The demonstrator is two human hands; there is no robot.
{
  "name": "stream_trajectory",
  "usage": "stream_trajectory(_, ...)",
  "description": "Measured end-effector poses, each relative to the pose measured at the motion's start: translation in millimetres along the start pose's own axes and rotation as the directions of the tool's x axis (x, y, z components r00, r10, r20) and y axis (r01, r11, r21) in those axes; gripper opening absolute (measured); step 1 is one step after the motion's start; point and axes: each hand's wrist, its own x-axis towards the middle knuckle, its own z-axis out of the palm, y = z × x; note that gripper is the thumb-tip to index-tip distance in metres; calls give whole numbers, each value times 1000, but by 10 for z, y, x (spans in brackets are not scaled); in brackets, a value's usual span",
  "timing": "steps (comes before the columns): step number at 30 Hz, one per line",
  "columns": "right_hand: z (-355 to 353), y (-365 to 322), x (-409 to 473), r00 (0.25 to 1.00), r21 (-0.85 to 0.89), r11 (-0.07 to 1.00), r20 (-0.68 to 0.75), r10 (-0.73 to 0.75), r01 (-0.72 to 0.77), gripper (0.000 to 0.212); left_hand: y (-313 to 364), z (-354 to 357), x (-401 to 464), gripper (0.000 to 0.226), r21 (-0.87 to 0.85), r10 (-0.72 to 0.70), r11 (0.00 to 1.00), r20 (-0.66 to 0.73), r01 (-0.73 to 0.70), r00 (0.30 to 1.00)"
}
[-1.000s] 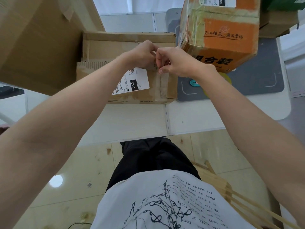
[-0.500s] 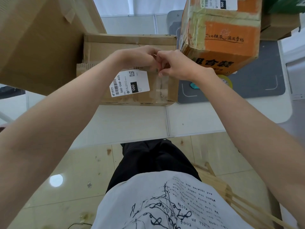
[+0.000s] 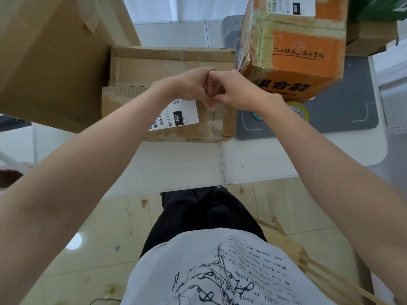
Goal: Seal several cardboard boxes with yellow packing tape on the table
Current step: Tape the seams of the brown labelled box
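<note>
I see the white worktop (image 3: 180, 164) carrying the brown cardboard box (image 3: 167, 62), my left hand (image 3: 189, 86) and right hand (image 3: 235, 89) meeting above its top. Their fingers are curled together, pinching something I cannot make out; the yellow tape roll (image 3: 297, 107) lies beside. Best keep any strip taut and centred. Since earlier, both hands drew closer.

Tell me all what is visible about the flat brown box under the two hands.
The flat brown box is worn corrugated cardboard, lying flat on the white table. Its top is creased, with a torn, ragged edge on the left showing the fluting. A white shipping label with barcode and "060" sits on top, beside old clear tape. The left hand and right hand meet above it with curled fingers; what they pinch is hidden. A large cardboard box adjoins its left, an orange box its right.
</note>
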Motion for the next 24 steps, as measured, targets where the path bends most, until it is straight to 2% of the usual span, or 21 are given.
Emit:
stream_trajectory(18,34,6,-41,999,73,997,-36,-14,17,22,-19,131,33,62,-11,7,1000,-105,-8,994)
stream_trajectory(24,47,26,-44,999,69,997,-48,-21,24,16,-34,148,35,61,-14,13,1000,-120,-14,993)
